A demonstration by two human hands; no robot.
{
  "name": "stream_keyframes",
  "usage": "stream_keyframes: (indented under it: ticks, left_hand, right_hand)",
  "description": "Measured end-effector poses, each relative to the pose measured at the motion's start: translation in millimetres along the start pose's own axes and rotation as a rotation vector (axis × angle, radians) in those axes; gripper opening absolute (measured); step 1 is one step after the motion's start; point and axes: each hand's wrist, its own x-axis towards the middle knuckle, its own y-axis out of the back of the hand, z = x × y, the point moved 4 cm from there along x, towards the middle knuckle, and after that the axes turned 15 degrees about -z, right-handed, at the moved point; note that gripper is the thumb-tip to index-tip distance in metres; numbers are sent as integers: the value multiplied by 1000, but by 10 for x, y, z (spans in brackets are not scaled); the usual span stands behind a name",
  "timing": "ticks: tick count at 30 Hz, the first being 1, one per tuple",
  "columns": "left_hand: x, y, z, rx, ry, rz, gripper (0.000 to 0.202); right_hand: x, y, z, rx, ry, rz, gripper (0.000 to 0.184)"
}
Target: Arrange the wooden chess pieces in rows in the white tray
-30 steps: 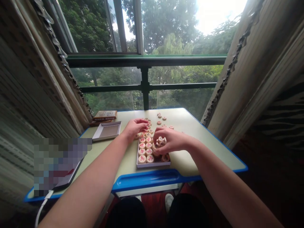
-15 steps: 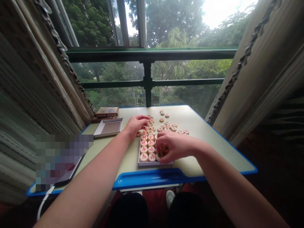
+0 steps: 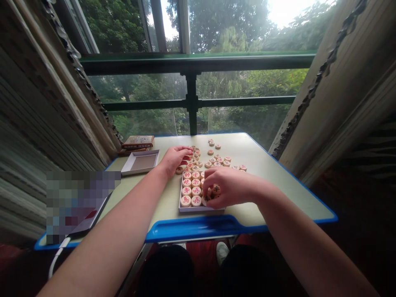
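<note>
A shallow white box (image 3: 201,209) stands near the table's front, with rows of round wooden xiangqi pieces inside. Red characters mark the pieces in its left columns, such as the front-left piece (image 3: 186,201); black ones show further right. My right hand (image 3: 230,185) reaches over the box and hides its right part. Its thumb and fingertips are around a black-marked xiangqi piece (image 3: 206,201) in the front row. Behind the box, my left hand (image 3: 176,160) hovers at a cluster of loose pieces (image 3: 195,156), fingers curved and apart, with no piece visible in them.
More loose pieces (image 3: 218,161) lie behind the box to the right. At the left are an empty box lid (image 3: 140,161), stacked boxes (image 3: 137,142) and a blurred-out device with a white cable (image 3: 60,249). The table has a raised blue edge (image 3: 192,230); a railing and window stand beyond.
My left hand has shifted slightly, its fingers drawn a little back from the loose pieces. My right hand stays over the same part of the box. The whole view has tilted slightly.
</note>
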Motion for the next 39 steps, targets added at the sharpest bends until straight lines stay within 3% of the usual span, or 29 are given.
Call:
stream_keyframes:
  ticks: [4, 13, 23, 29, 39]
  left_hand:
    - [5, -1, 11, 4, -6, 8, 19]
    - [-13, 76, 68, 127, -93, 167, 17]
    - [-2, 85, 57, 151, -94, 162, 18]
    - [8, 83, 43, 163, -74, 168, 18]
    - [-17, 84, 78, 128, -89, 172, 14]
  right_hand:
    - [-5, 5, 12, -18, -33, 15, 8]
    - [5, -27, 31, -19, -20, 38, 9]
    - [-20, 28, -11, -38, -11, 36, 7]
    - [-22, -1, -25, 16, 41, -40, 15]
    - [-2, -8, -2, 50, 36, -112, 14]
